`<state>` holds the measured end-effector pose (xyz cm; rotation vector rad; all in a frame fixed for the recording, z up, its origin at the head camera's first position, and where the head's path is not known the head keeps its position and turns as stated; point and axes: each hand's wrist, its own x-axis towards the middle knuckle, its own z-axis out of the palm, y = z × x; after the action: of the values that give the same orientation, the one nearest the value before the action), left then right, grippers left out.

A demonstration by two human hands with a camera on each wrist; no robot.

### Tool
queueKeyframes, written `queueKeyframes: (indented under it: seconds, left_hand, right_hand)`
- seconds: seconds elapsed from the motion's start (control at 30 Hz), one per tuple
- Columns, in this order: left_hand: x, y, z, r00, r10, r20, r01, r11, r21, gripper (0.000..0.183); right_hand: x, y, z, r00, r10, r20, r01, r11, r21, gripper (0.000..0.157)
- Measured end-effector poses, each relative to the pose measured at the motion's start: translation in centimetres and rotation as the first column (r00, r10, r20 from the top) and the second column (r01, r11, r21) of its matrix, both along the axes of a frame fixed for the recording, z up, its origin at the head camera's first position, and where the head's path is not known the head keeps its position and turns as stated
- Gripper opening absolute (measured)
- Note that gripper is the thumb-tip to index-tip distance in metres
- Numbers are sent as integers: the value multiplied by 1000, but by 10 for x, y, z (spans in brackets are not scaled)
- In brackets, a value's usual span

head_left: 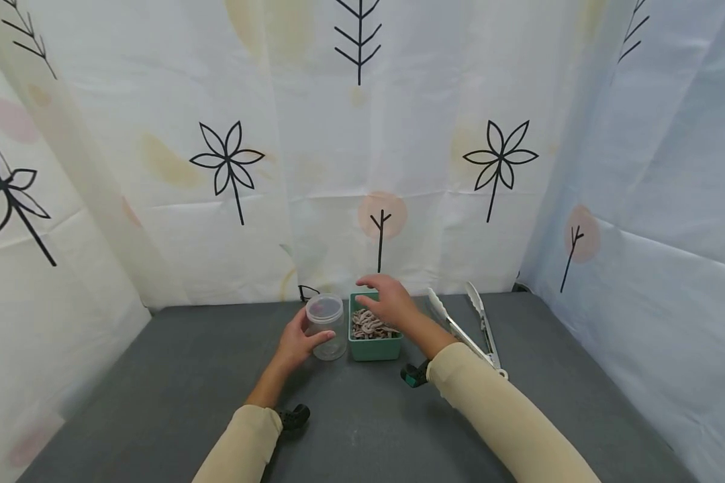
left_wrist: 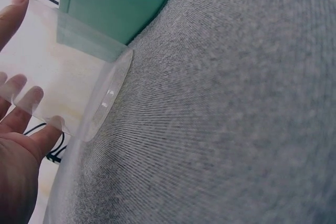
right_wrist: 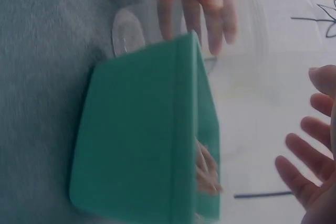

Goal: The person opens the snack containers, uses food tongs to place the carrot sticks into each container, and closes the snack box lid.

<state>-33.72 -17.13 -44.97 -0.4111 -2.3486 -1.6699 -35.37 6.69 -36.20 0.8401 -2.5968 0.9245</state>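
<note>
My left hand (head_left: 293, 343) holds a clear plastic jar (head_left: 332, 343) upright on the table, thumb at the near side and fingers round the left. The jar has a translucent round top and looks see-through, with no contents visible; its base rests on the cloth in the left wrist view. Right beside it stands a green rectangular box (head_left: 376, 350) with a pile of beige, cord-like pieces (head_left: 371, 325) inside. Above that box hovers my right hand (head_left: 391, 303), fingers loosely bent and apart, holding nothing; in the right wrist view the fingers (right_wrist: 310, 153) are clear of the rim.
Metal tongs (head_left: 459, 329) lie spread on the grey cloth-covered table (head_left: 350, 429), right of the box and partly behind my right forearm. Patterned white curtains (head_left: 314, 154) enclose the table at the back and both sides.
</note>
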Motion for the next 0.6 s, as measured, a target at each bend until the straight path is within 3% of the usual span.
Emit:
queueKeyframes:
  seconds: [0.23,0.6]
  left_hand:
    - [-1,0,-3,1000,-21,-21,22,1000,20,78]
    - [0,-1,-4,999,-39,-12,40,997,69,75]
  right_hand:
    - [4,-25,-9,998,19,-68,-20,1000,-13,38]
    - [3,-53,-13,996,61,-65,-53,992,114,43]
